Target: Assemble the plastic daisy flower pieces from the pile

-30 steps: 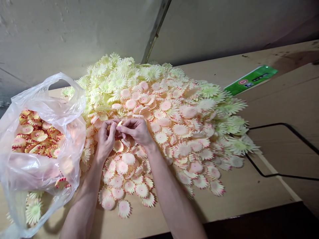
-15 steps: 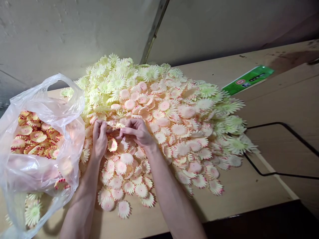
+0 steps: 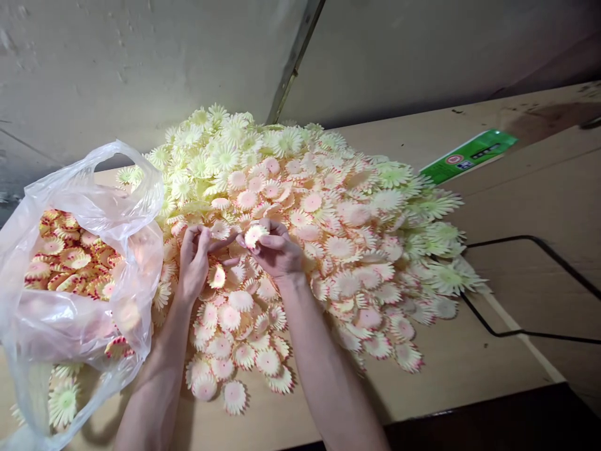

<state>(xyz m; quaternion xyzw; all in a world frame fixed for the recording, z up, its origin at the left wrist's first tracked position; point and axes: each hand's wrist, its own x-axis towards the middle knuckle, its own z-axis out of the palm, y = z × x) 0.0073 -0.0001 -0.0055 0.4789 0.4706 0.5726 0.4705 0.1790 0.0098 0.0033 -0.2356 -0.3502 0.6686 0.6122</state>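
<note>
Between the thumb and fingers of my right hand (image 3: pixel 278 252) is a small cream artificial flower piece (image 3: pixel 256 235) with pinkish toothed edges. My left hand (image 3: pixel 196 255) is just to its left, thumb raised and fingers stretched toward the right hand, with nothing seen in it. Both hands hover over a wide heap of loose flower pieces (image 3: pixel 338 247), cream and pink in the middle. Below my left fingers lies a flower piece with darker red tips (image 3: pixel 216 275).
A clear plastic bag (image 3: pixel 61 319) of red-edged flower pieces stands at the left. Pale green flower pieces (image 3: pixel 223 153) pile up along the wall (image 3: pixel 141 69). To the right are a green packet (image 3: pixel 469 156) and a bent black wire frame (image 3: pixel 558 260) on the tabletop (image 3: pixel 446 357).
My right hand has moved slightly right and turned up, bringing the flower piece's face into view. My left hand has parted from it, its fingers now extended.
</note>
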